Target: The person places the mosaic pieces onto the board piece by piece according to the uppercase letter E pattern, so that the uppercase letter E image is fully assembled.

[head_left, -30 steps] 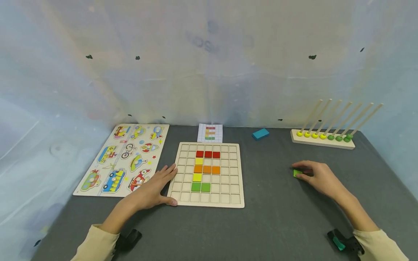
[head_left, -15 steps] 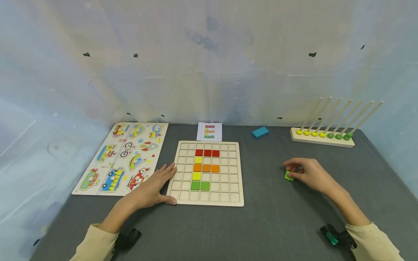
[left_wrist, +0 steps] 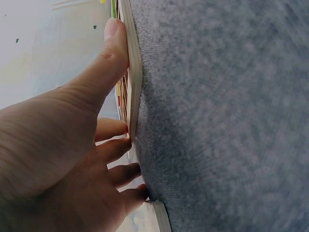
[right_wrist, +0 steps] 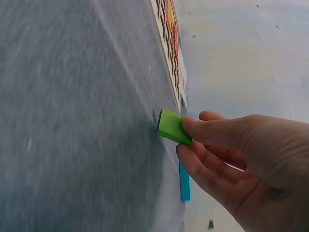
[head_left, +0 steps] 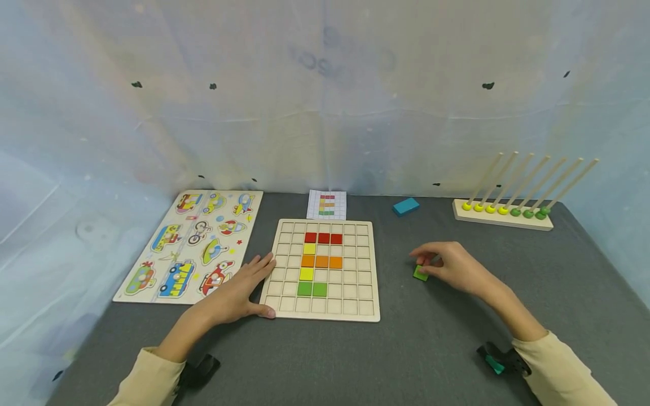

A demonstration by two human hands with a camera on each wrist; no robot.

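Observation:
A light green square tile (head_left: 420, 274) is pinched between the thumb and fingers of my right hand (head_left: 454, 269), held to the right of the wooden grid board (head_left: 376, 270). The right wrist view shows the green tile (right_wrist: 171, 126) sticking out past the fingertips. My left hand (head_left: 236, 293) rests against the board's left edge, its thumb on the near corner and its fingers spread along the side. In the board's cells lie several red tiles (head_left: 323, 238), several orange tiles (head_left: 321, 261), two yellow tiles (head_left: 306, 274) and two green tiles (head_left: 304, 288).
Behind the board lies a paper card (head_left: 312, 206) with a coloured pattern. A blue block (head_left: 405, 207) lies at the back. A peg stand with beads (head_left: 503, 219) is at the back right. Left of the board lies a vehicle puzzle board (head_left: 167, 262), partly behind my left forearm.
My right hand has moved left toward the grid board, carrying the green tile. My left hand stays at the board's edge.

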